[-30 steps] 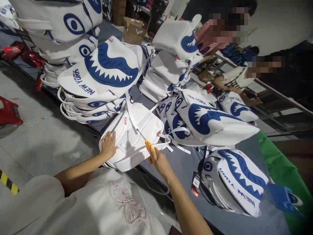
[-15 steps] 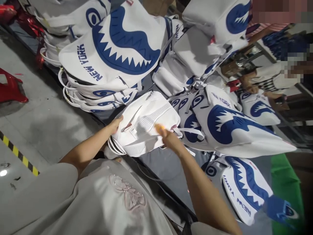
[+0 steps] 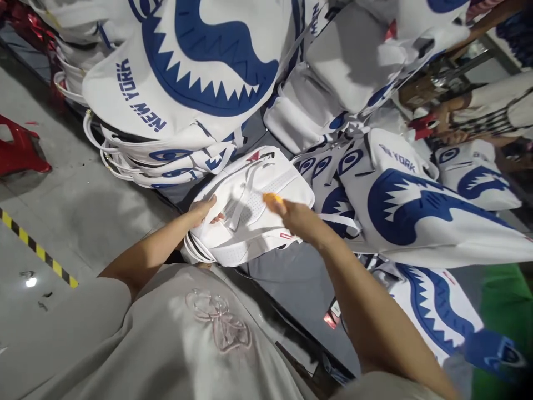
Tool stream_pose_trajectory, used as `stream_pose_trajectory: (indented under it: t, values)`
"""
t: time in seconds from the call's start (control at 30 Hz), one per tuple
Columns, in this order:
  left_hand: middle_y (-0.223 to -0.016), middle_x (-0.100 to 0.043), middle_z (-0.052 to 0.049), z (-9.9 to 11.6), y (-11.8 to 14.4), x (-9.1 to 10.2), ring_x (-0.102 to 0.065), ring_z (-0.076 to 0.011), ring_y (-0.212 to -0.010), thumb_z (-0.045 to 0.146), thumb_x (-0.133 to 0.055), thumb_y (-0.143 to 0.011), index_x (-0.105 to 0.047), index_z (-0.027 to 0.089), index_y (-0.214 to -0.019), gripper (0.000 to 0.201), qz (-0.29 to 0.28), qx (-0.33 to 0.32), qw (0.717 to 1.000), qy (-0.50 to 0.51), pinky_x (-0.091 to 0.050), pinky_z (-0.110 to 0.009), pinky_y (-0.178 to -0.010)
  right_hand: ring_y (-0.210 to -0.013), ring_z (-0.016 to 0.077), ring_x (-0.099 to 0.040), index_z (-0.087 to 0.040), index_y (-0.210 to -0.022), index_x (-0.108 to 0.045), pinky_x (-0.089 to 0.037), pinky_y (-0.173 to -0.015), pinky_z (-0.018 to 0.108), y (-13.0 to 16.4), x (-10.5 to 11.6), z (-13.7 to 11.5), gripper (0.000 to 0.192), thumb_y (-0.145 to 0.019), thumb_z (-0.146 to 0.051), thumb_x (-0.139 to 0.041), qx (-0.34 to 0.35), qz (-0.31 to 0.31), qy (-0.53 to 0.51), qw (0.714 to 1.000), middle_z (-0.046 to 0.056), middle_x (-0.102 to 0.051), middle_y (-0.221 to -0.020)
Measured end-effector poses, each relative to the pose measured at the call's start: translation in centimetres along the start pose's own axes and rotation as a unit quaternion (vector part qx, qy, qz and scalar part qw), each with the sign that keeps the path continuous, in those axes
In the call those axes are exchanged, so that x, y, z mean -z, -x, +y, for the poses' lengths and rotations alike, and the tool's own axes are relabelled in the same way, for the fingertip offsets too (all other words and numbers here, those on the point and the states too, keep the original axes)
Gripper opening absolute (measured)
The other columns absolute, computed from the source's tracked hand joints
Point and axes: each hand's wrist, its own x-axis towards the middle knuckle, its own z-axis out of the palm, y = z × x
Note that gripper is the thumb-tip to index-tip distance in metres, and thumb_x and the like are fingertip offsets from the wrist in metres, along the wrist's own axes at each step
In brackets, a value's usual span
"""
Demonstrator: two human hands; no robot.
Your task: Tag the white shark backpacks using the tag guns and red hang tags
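Note:
In front of my body a white backpack (image 3: 287, 191) lies on the grey table with its strap side up. My left hand (image 3: 204, 214) is closed on the near left part of the backpack, thumb on top and fingertips showing by a shoulder strap. White cord-like loops hang just below that hand. Over the backpack's right side, my right hand (image 3: 297, 216) is closed around a small orange object (image 3: 272, 199). The fingers cover most of that object, so its kind cannot be made out. Its tip points left over the dotted back padding.
Stacked white backpacks (image 3: 125, 119) with blue shark mouths rise behind and left. More shark-print backpacks (image 3: 400, 205) lie right. Across the table, another person's hands (image 3: 453, 119) are near a red item. A red stool (image 3: 20, 147) stands on the floor left. A tag (image 3: 332, 314) lies on the table (image 3: 291, 283).
The view has shifted, placing the right-hand bags farther right. My left fingertips now show around the backpack material, and red and black marks appear at its far edge. My right hand still holds the orange object.

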Motion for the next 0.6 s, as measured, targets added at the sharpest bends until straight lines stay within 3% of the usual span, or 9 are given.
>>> stream_pose_trajectory:
  t: [0.07,0.2,0.3,0.37,0.4,0.47,0.53,0.57,0.6]
  values:
    - [-0.083,-0.074,-0.016,-0.3,0.6,-0.5,-0.066,-0.0212,-0.068,0.072,-0.025,-0.096,-0.069,0.010,-0.108,0.077,0.006,-0.037,0.999,-0.033,-0.052,-0.033,-0.064,-0.050,0.0138,-0.051,-0.013,-0.104,-0.064,-0.041,-0.056,0.025,0.9,0.3,0.8,0.059,-0.101,-0.064,-0.034,0.034,-0.077,-0.035,0.996,0.003,-0.059,-0.062]
    - [-0.122,-0.067,-0.013,-0.2,2.1,-1.9,-0.060,-0.0289,-0.117,0.048,-0.049,-0.098,-0.057,0.021,-0.140,0.050,0.042,-0.179,0.968,-0.173,-0.046,-0.042,-0.103,-0.047,0.0140,-0.049,-0.014,-0.091,-0.061,-0.041,-0.056,0.026,3.2,1.4,4.5,0.062,-0.101,-0.065,-0.027,-0.017,-0.037,-0.022,0.999,0.001,-0.052,-0.053]
    - [-0.147,-0.047,-0.017,-0.4,3.5,-3.7,-0.041,-0.0385,-0.139,0.022,-0.059,-0.092,-0.046,0.026,-0.150,0.060,0.146,-0.333,0.821,-0.440,-0.031,-0.058,-0.114,-0.049,0.0143,-0.052,-0.014,-0.096,-0.061,-0.042,-0.058,0.027,4.2,2.0,7.3,0.066,-0.101,-0.068,-0.024,-0.039,-0.086,-0.002,0.996,0.004,-0.058,-0.060]
    - [-0.159,-0.030,-0.022,-1.6,4.6,-5.4,-0.028,-0.0444,-0.147,0.021,-0.057,-0.093,-0.043,0.022,-0.152,0.061,0.177,-0.372,0.724,-0.553,-0.026,-0.064,-0.115,-0.050,0.0144,-0.053,-0.013,-0.105,-0.062,-0.041,-0.058,0.028,4.4,2.1,8.3,0.063,-0.103,-0.064,-0.025,-0.120,0.019,0.063,0.991,0.007,-0.061,-0.068]
    - [-0.163,-0.022,-0.023,-2.5,5.3,-6.3,-0.022,-0.0451,-0.149,0.025,-0.057,-0.094,-0.040,0.021,-0.153,0.062,0.159,-0.386,0.695,-0.585,-0.025,-0.065,-0.115,-0.051,0.0144,-0.053,-0.013,-0.110,-0.061,-0.041,-0.057,0.028,4.4,2.0,8.6,0.060,-0.103,-0.061,-0.025,-0.149,0.054,0.079,0.984,0.008,-0.062,-0.071]
    - [-0.166,-0.014,-0.021,-5.0,6.6,-8.2,-0.019,-0.0438,-0.151,0.034,-0.059,-0.093,-0.034,0.020,-0.156,0.069,0.077,-0.410,0.656,-0.628,-0.027,-0.063,-0.116,-0.052,0.0147,-0.055,-0.014,-0.114,-0.061,-0.041,-0.057,0.027,4.7,1.7,8.9,0.057,-0.104,-0.059,-0.028,-0.137,0.005,0.051,0.989,0.007,-0.063,-0.073]
    - [-0.166,-0.016,-0.020,-7.4,7.5,-10.0,-0.025,-0.0420,-0.150,0.033,-0.064,-0.090,-0.032,0.018,-0.156,0.075,0.000,-0.397,0.649,-0.649,-0.032,-0.060,-0.115,-0.052,0.0152,-0.056,-0.015,-0.115,-0.061,-0.042,-0.057,0.027,5.5,1.2,9.6,0.058,-0.103,-0.062,-0.028,-0.118,-0.045,0.024,0.992,0.006,-0.063,-0.070]
    - [-0.166,-0.018,-0.020,-8.3,7.7,-10.7,-0.027,-0.0414,-0.149,0.027,-0.064,-0.089,-0.033,0.017,-0.156,0.074,-0.017,-0.376,0.669,-0.641,-0.032,-0.059,-0.115,-0.052,0.0153,-0.055,-0.015,-0.115,-0.061,-0.041,-0.058,0.027,6.1,0.9,10.2,0.059,-0.103,-0.062,-0.027,-0.127,-0.019,0.036,0.991,0.005,-0.062,-0.070]
    - [-0.166,-0.020,-0.020,-8.8,7.7,-11.3,-0.027,-0.0403,-0.150,0.019,-0.063,-0.088,-0.037,0.016,-0.154,0.071,-0.023,-0.348,0.720,-0.600,-0.030,-0.059,-0.116,-0.052,0.0153,-0.055,-0.015,-0.114,-0.060,-0.041,-0.058,0.028,6.8,0.6,10.9,0.058,-0.103,-0.061,-0.026,-0.144,0.019,0.051,0.988,0.005,-0.061,-0.069]
